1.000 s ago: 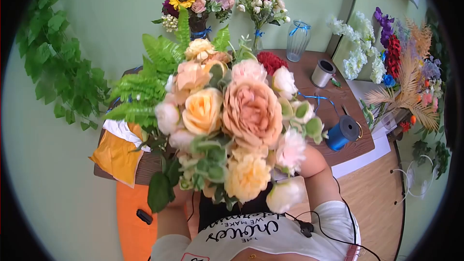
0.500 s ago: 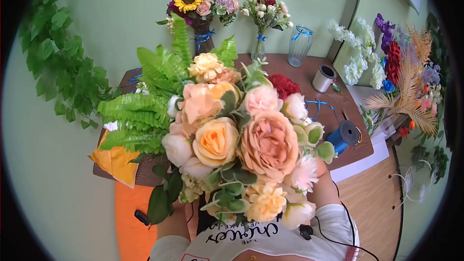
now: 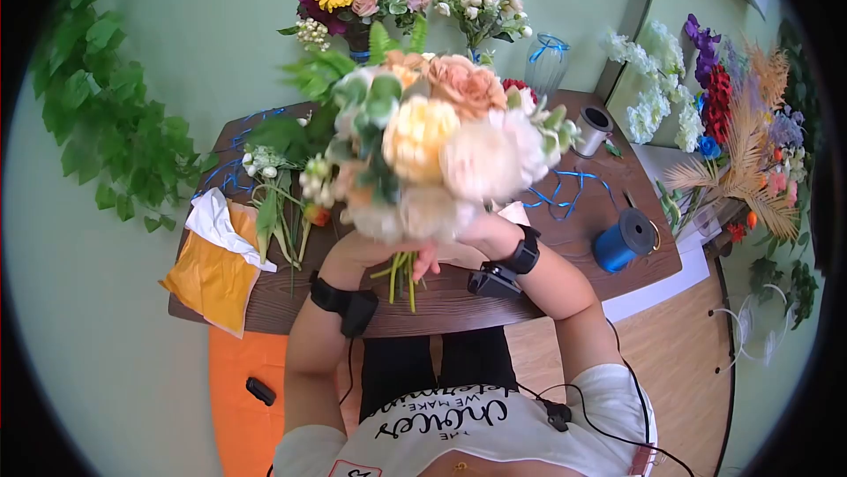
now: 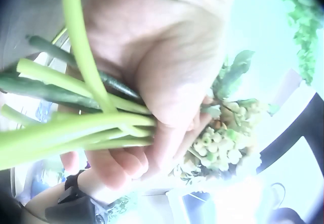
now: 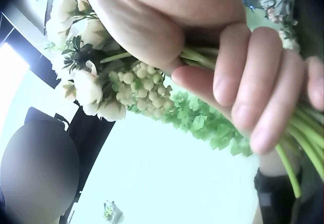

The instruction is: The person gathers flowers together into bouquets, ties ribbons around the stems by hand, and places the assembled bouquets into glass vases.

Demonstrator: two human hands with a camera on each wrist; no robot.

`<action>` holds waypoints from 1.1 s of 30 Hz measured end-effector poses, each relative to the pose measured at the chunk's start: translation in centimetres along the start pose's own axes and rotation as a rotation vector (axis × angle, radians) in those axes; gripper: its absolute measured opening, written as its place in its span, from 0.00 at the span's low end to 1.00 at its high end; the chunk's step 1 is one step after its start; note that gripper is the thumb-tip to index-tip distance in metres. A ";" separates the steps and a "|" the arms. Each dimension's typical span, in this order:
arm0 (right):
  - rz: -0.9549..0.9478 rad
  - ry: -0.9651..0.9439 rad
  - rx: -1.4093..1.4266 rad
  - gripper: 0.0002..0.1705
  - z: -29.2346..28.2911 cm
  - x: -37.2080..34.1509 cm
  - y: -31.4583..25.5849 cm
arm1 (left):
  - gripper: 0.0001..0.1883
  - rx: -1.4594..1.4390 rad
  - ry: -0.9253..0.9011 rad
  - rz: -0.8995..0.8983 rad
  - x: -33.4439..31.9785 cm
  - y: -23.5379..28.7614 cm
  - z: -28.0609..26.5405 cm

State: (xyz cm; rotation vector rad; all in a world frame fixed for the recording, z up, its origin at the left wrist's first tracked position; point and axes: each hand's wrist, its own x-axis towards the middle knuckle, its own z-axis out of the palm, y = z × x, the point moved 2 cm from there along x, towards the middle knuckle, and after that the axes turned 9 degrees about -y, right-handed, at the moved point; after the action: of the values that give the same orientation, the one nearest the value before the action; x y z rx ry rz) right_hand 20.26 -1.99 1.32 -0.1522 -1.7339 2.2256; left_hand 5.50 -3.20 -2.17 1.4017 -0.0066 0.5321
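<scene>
A large bouquet of cream, peach and pale pink flowers with green ferns is held up over the front of the table, blooms tilted away and a little blurred. Its green stems run through my left hand, whose thumb and fingers curl round them. My right hand also grips the bundle, fingers wrapped over the stems just below the blooms. In the right wrist view, a cluster of pale berries and white flowers hang beside the thumb. The head view shows the stem ends poking out below both hands.
Loose stems and leaves lie left of the bouquet, near orange and white wrapping paper. At right are a blue ribbon spool, a silver spool and loose blue ribbon. A glass vase stands behind.
The bouquet was close to the head camera, showing its top; now it is lower and farther off, tipped away, with stems and both forearms visible. The table items stay put.
</scene>
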 end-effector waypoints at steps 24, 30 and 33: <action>-0.234 0.327 -0.267 0.13 -2.4 2.5 -3.2 | 0.06 0.061 0.572 0.029 2.3 0.8 1.7; -0.130 0.365 -0.126 0.11 -1.4 2.4 -3.7 | 0.10 -0.100 0.482 0.000 2.0 0.7 1.5; -0.166 0.378 -0.044 0.10 -1.8 2.8 -3.1 | 0.11 -0.105 0.543 0.016 2.0 0.3 1.3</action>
State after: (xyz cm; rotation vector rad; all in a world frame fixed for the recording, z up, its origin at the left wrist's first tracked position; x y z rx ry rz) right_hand 18.62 1.17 4.11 -0.3963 -1.5292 1.8956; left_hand 7.55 -3.73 -1.07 1.1209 0.3863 0.8985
